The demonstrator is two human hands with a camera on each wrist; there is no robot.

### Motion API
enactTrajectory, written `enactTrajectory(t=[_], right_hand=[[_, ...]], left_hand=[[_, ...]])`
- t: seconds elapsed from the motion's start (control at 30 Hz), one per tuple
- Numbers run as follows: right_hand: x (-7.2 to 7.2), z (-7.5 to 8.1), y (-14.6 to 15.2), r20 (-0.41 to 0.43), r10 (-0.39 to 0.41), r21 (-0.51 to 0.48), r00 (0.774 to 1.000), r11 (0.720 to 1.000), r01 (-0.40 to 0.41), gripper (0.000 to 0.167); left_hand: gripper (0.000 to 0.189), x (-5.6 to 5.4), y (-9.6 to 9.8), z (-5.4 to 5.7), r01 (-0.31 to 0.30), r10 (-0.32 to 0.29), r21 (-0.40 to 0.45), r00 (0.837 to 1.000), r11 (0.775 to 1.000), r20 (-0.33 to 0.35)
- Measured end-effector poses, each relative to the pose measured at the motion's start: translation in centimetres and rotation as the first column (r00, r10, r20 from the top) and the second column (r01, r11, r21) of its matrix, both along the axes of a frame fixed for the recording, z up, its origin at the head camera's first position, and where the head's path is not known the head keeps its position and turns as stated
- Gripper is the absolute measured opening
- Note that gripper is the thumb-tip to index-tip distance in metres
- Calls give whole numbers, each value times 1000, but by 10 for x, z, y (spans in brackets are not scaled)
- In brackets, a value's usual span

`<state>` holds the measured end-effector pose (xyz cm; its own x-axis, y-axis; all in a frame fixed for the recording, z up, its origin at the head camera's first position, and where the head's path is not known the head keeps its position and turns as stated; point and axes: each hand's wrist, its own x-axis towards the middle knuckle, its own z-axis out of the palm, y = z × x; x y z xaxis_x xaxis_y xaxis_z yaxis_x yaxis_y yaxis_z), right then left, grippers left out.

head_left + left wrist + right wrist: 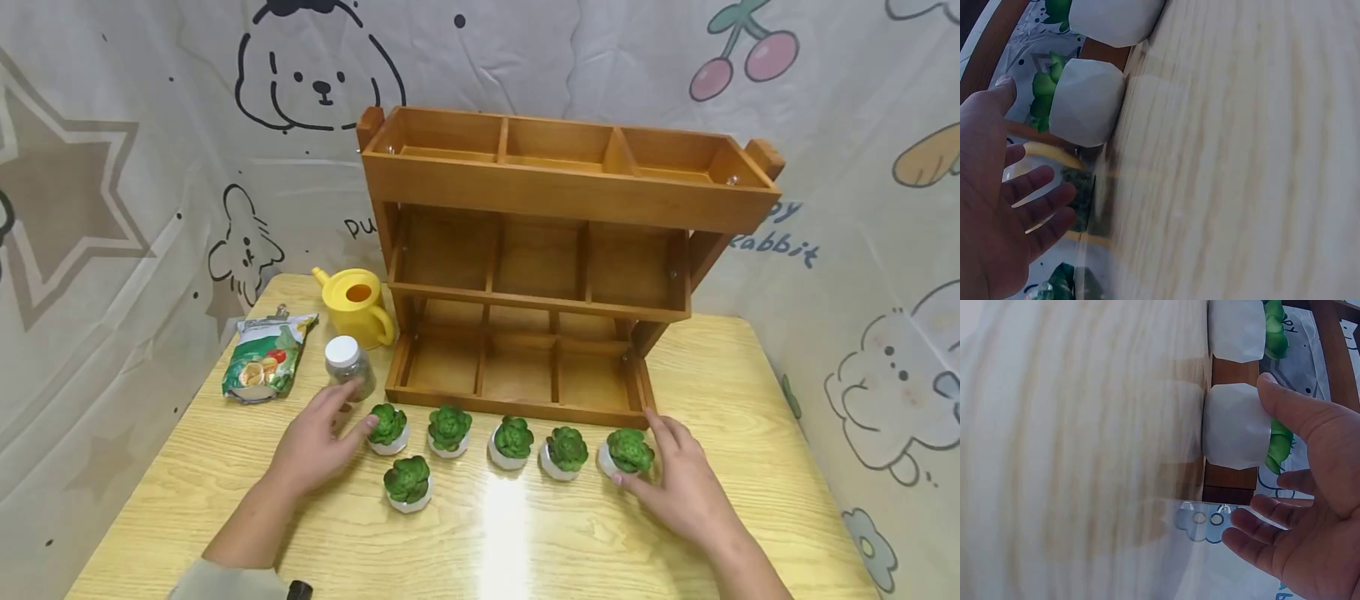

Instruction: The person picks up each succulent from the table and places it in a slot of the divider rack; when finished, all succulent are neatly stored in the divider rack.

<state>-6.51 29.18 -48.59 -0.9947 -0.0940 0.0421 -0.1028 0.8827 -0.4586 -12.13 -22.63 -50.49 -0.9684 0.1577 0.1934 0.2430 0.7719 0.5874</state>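
Plants (pixel 513 437) — 6 small green ones in white pots — all stand on the table (pixel 735 392), low in the middle of the head view. 5 make a row along the front of the brown wooden shelf (pixel 570 200). The front plant (pixel 408 483) sits just below the left end of that row.

The left hand (pixel 318 437) is by the left end plant (pixel 387 425), near the jar (pixel 347 353) with a white lid. Its fingers are spread and grip nothing. The right hand (pixel 686 492) is by the right end plant (pixel 628 451). Its thumb is close to the pot, but I can't tell if they touch. Its fingers are spread too, not wrapped round anything.

The row looks mostly made to me — 5 in line, 1 out of line. No plant is up on the shelf. The yellow watering can (pixel 348 315) and shiny bag (pixel 262 358) stand at the left, with no hand on them.
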Motion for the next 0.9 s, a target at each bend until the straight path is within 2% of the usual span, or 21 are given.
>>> enactTrajectory(t=[0.3, 0.57, 0.73, 0.9], right_hand=[[-2, 0, -1, 52, -1, -19, 999, 1000, 2, 111], [-5, -1, -2, 73, 8, -39, 997, 999, -5, 103], [-6, -3, -4, 97, 12, -47, 995, 999, -8, 97], [-6, -3, -5, 97, 18, -54, 995, 998, -13, 93]], left_hand=[[77, -11, 11, -5, 44, -52, 74, 992, 996, 111], [75, -18, 23, -3, 57, -66, 69, 989, 996, 136], [68, -22, 26, -4, 70, -75, 41, 989, 997, 131], [70, -26, 26, -4, 70, -69, 3, 988, 998, 136]])
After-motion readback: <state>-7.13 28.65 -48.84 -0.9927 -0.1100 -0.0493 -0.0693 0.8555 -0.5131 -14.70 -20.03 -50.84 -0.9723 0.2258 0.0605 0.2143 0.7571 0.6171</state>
